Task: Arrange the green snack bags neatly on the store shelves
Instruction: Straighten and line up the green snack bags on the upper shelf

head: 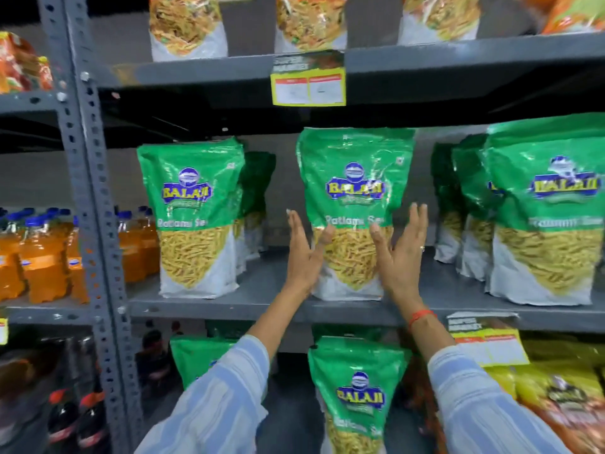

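A green snack bag (355, 178) stands upright at the middle of the grey shelf (268, 306). My left hand (306, 253) lies flat against its left side and my right hand (401, 253) against its right side, fingers straight, thumbs on the bag's front. Another green bag (193, 217) stands to the left, with more bags behind it. A row of green bags (543, 208) stands at the right. On the shelf below, one green bag (357, 388) faces front and another (196, 355) sits partly behind my left sleeve.
Orange drink bottles (42, 253) fill the neighbouring shelf at left, beyond a perforated steel post (88, 191). Snack bags with white bases (188, 27) line the shelf above. Yellow price tags (309, 83) hang from the shelf edges. Dark bottles (75, 417) stand bottom left.
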A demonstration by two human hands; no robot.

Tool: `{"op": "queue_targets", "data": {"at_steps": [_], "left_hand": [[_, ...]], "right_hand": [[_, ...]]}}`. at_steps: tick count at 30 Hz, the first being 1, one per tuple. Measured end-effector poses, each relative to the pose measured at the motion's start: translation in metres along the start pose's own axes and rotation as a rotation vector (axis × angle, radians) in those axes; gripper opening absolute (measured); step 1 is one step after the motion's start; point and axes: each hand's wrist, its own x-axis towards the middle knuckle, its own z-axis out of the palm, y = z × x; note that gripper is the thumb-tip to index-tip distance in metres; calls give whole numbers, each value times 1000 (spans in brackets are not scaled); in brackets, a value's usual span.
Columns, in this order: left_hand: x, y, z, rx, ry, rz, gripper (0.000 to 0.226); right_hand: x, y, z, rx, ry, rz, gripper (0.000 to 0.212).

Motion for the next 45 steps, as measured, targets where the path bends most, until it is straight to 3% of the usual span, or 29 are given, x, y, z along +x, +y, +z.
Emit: {"op": "queue_targets", "data": {"at_steps": [3, 6, 9, 14, 19, 26, 30, 32, 35, 38, 41, 45], "left_hand": [[13, -17, 6, -87, -22, -221, 102], [29, -55, 9, -188, -158, -348, 102], [20, -38, 9, -264, -234, -380, 91], [16, -28, 7, -275, -260, -364, 93], [11, -19, 7, -270, -307, -316, 96], [14, -23, 7, -338, -320, -308, 93], [12, -22, 6, -334, -274, -309, 105], [10, -19, 5, -283, -127, -269, 118], [4, -15, 4, -121, 178, -128, 132], [-3, -8, 12, 140, 368, 130, 112], [-11, 11, 38, 440, 454, 359, 98], [-20, 50, 98, 518, 444, 566, 88]], "right_hand": [[12, 20, -17, 143, -333, 326, 94], [14, 29, -19, 273, -566, 331, 80], [14, 32, -16, 353, -688, 360, 102], [16, 35, -14, 428, -736, 371, 116], [15, 35, -13, 372, -754, 383, 106], [15, 37, -11, 375, -746, 360, 107], [15, 39, -13, 354, -755, 357, 106], [15, 36, -16, 360, -701, 335, 113], [14, 32, -22, 302, -397, 315, 112], [11, 26, -36, 249, -111, 99, 94], [17, 20, -56, 125, 35, -189, 71], [33, 18, -92, -46, 126, -419, 51]]}}
